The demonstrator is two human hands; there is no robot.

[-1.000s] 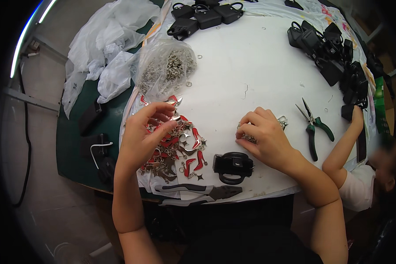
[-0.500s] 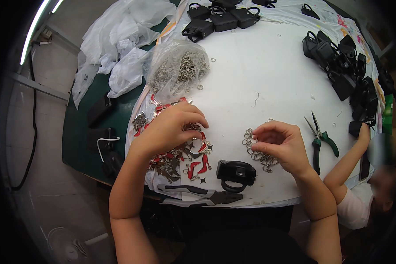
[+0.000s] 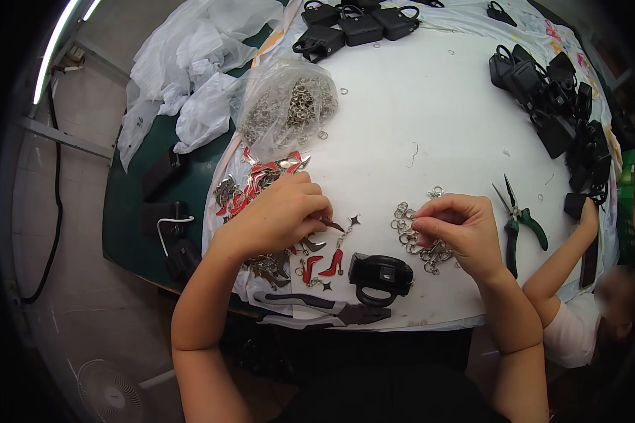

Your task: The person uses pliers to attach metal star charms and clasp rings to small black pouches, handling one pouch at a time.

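Observation:
My left hand (image 3: 286,213) is closed, its fingertips pinching a red high-heel shoe charm (image 3: 334,225), mostly covered by the fingers. Under and behind it spreads a pile of red and silver shoe charms (image 3: 264,180). Beside this hand lie two more red shoe charms, one (image 3: 334,263) joined by a short chain to a star charm (image 3: 354,220). My right hand (image 3: 466,233) pinches thumb and forefinger together over a heap of metal rings (image 3: 430,259); whatever is between the fingertips is too small to make out. A small black bag (image 3: 381,276) lies between the hands.
Grey-handled pliers (image 3: 317,311) lie along the near table edge, green-handled needle-nose pliers (image 3: 517,222) at right. A clear bag of rings (image 3: 286,106) stands at far left. Black mini bags (image 3: 536,92) pile up at right, where another person's hand (image 3: 587,211) touches one.
My left hand has closed on a shoe charm, and the chained shoe and star now show beside it. My right thumb and forefinger, apart before, have come together over the rings.

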